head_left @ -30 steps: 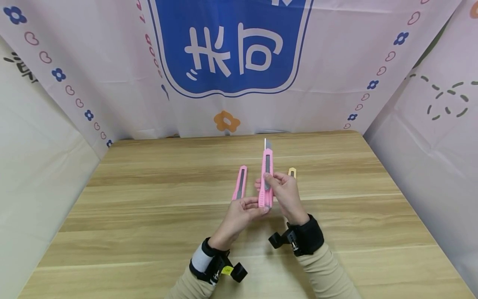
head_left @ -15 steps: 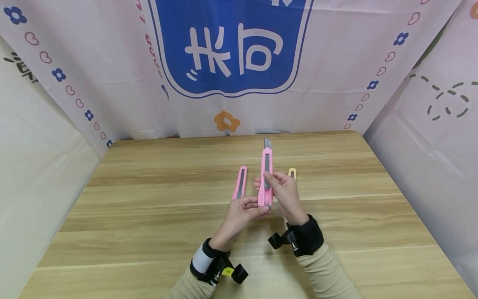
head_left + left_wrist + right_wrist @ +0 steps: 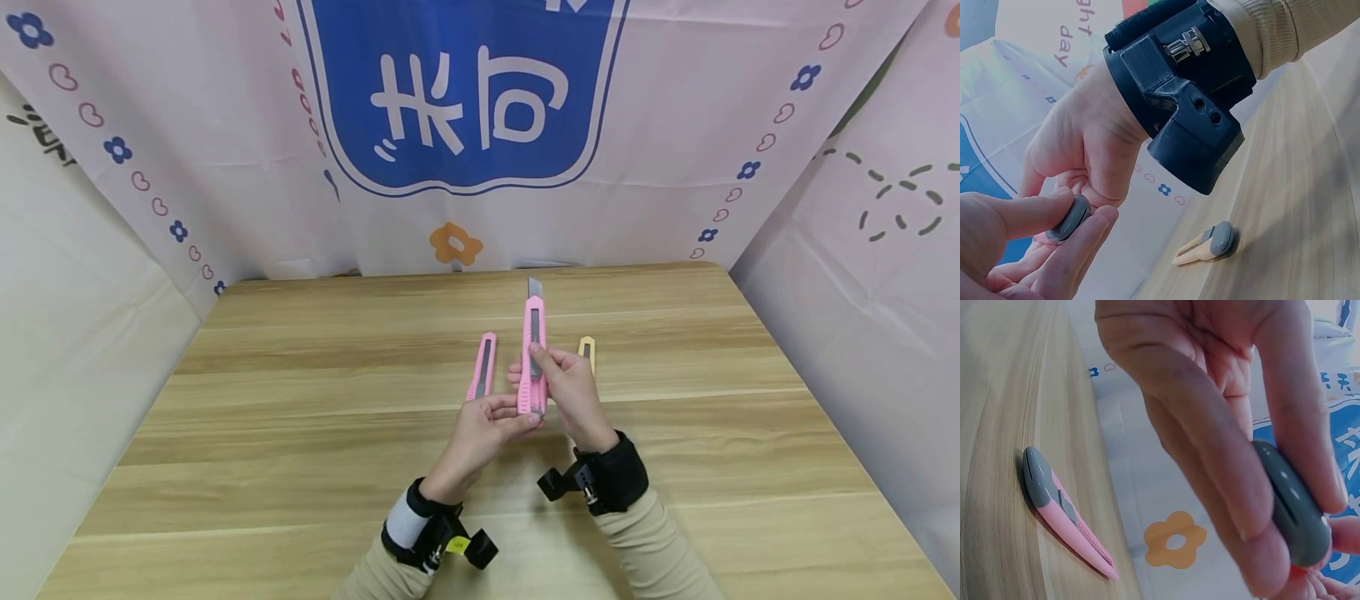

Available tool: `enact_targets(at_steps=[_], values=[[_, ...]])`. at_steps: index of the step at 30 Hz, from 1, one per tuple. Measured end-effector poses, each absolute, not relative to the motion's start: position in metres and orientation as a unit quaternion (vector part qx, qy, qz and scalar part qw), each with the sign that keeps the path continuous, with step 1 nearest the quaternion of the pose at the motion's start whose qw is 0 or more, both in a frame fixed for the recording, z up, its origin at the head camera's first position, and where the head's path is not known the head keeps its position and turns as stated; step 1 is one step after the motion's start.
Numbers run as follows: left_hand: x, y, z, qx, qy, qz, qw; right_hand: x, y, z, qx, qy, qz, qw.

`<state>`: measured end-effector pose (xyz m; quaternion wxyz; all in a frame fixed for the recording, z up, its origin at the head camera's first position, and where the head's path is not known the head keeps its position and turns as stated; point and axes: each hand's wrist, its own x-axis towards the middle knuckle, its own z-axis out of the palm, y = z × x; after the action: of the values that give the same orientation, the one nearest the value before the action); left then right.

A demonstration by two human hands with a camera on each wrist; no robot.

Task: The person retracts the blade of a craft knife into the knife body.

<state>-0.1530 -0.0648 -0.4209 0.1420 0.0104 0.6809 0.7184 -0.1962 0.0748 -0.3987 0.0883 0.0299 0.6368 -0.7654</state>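
Observation:
A pink box cutter (image 3: 534,315) is held upright between both hands, its metal blade (image 3: 535,287) sticking out at the top. My left hand (image 3: 476,437) pinches the lower end, where the grey end cap (image 3: 1071,220) shows in the left wrist view. My right hand (image 3: 573,396) grips the body from the right, thumb on the grey slider area. Part of the right fingers is hidden behind the cutter. A second pink box cutter (image 3: 483,367) lies on the table beyond my left hand. Partly covered by my right hand, a yellow box cutter (image 3: 587,347) lies to the right.
The wooden table (image 3: 262,433) ends at a printed cloth backdrop (image 3: 637,225), with cloth at both sides. Each wrist wears a black strap with a camera; the left camera (image 3: 480,548) and the right camera (image 3: 553,483) sit close together.
The held box cutter has turned and shifted slightly left, so more of its blade's flat side shows. My right hand has moved a little left, uncovering more of the yellow box cutter.

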Motion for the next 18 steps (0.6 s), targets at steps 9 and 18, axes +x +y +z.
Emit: enact_targets(at_steps=[9, 18], values=[[-0.1511, -0.0635, -0.4212, 0.001, 0.676, 0.721, 0.151, -0.1959, 0.0746, -0.3992, 0.041, 0.644, -0.759, 0.083], [-0.1504, -0.0631, -0.4224, 0.009, 0.668, 0.728, 0.153, -0.1968, 0.0733, -0.4020, 0.038, 0.627, -0.774, 0.077]])
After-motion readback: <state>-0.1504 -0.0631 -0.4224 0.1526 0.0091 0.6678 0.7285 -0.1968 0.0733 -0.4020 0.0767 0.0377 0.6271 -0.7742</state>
